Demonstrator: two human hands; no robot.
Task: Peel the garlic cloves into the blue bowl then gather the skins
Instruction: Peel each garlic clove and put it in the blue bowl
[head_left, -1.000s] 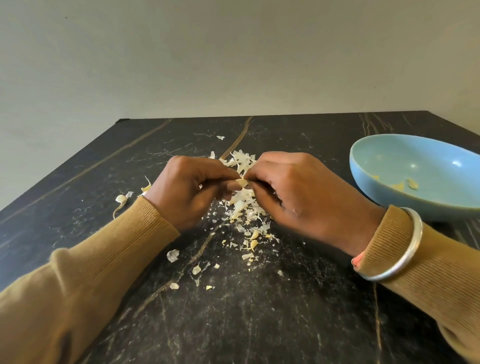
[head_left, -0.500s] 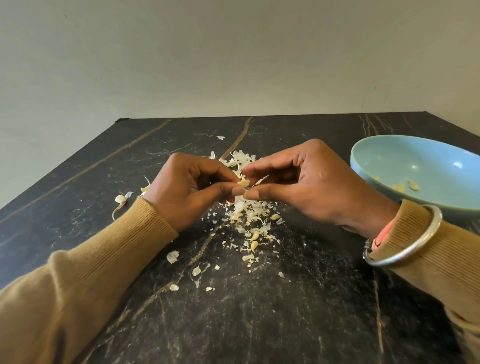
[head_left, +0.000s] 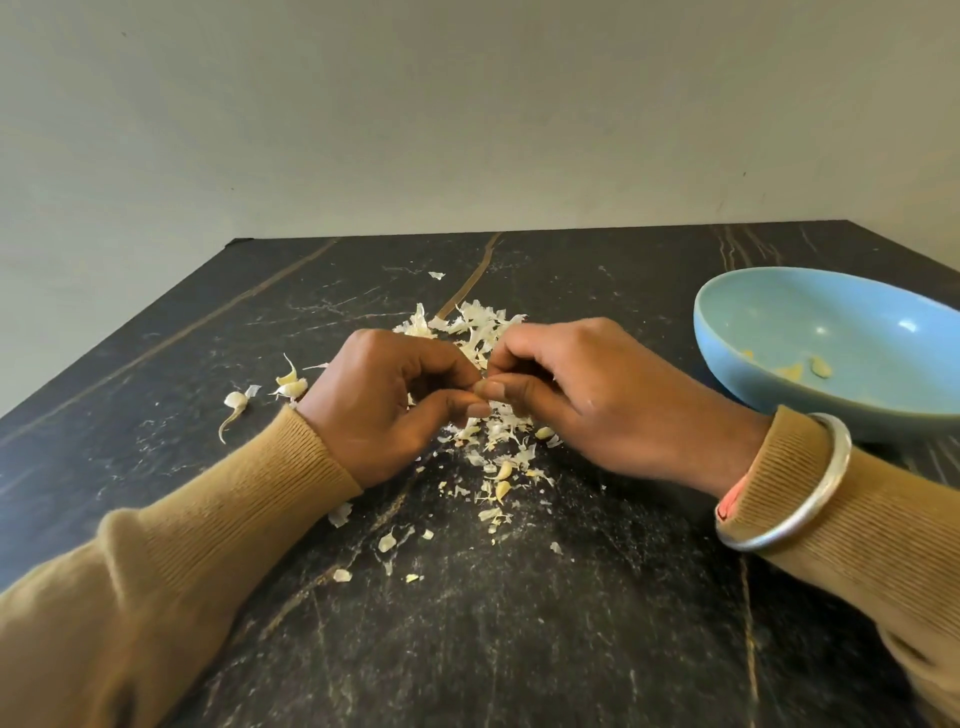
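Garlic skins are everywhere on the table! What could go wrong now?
The left hand and right hand work right above the pile of papery white garlic skins, away from the round light-blue bowl. The garlic clove they seem to pinch is hidden; if it slipped, it could get lost among the skins. Loose flakes also lie near the mustard-brown sleeves, which might sweep them around the dark marble table.

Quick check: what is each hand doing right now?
Left hand: fingers curled, pinching what seems to be a garlic clove, hidden by the thumbs.
Right hand: fingers curled, pinching the same piece.
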